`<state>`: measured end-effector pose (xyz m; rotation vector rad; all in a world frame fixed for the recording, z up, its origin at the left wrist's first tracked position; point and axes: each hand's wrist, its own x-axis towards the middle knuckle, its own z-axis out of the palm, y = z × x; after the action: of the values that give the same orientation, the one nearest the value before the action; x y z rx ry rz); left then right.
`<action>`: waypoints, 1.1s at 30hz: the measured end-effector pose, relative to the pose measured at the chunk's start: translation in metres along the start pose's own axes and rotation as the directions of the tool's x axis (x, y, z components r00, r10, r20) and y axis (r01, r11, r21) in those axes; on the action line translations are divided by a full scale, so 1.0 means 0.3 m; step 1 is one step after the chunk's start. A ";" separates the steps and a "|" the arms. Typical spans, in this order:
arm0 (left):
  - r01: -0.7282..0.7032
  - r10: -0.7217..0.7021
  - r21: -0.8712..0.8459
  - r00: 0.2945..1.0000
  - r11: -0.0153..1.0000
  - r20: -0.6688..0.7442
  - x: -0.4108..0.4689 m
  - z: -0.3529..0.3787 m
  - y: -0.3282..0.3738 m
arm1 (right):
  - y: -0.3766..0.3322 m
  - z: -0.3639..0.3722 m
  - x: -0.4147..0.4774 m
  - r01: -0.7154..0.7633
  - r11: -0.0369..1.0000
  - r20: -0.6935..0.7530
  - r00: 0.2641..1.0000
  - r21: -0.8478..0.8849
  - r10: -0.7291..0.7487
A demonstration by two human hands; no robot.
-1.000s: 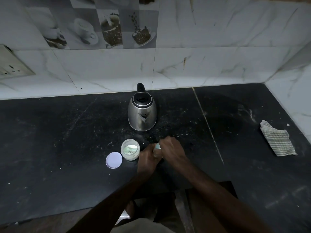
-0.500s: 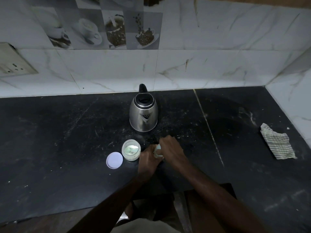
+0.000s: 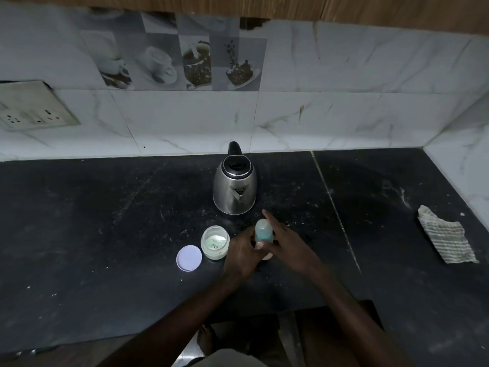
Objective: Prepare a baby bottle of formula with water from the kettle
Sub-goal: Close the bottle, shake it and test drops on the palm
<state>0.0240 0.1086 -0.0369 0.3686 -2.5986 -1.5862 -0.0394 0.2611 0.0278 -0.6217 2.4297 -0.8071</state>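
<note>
Supporting counter: black speckled stone counter (image 3: 105, 234), flecked with pale crumbs, carries everything below.
Kettle: rounded stainless-steel kettle (image 3: 235, 192) with black lid and black handle stands upright, spout facing the person, just beyond the hands. It is probably the heaviest item, and its steel wall may be hot, so the rear handle is the place to grip.
Cloth: crumpled grey striped cloth (image 3: 447, 239) lies well apart, to the right.
Left hand: left hand (image 3: 239, 254) wraps the lower body of the bottle, thumb across its front.
Right hand: right hand (image 3: 288, 245) lies against the bottle's right side, forefinger straight past the top; I cannot tell whether its other fingers clasp anything.
Jar: small clear glass jar (image 3: 214, 243) of white powder stands uncovered, just left of the left hand.
Lid: round lilac plastic lid (image 3: 189, 258) lies flat beside the jar.
Baby bottle: small translucent blue-green plastic baby bottle (image 3: 263, 230) with a domed cap sits between both hands, in front of the kettle. It is likely light, stiff and smooth. Hold the body and twist at the cap's collar; expect more weight and warmth once it is filled.
</note>
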 end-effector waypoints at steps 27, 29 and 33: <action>0.166 -0.513 -0.977 0.832 -0.134 0.212 0.070 -0.136 0.175 | -0.268 -0.010 -0.065 0.163 0.814 -0.633 0.718 0.558 0.290; 0.181 -0.483 -0.966 0.839 -0.183 0.249 0.069 -0.137 0.182 | -0.281 0.018 -0.076 0.151 0.826 -0.594 0.765 0.543 0.250; 0.208 -0.432 -0.965 0.864 -0.157 0.257 0.073 -0.149 0.207 | -0.269 -0.024 -0.067 0.196 0.805 -0.663 0.688 0.559 0.293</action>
<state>0.0010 0.0916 0.0375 0.9183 -0.4305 -2.8715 -0.0072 0.2174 0.0910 0.0724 2.5570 -2.0084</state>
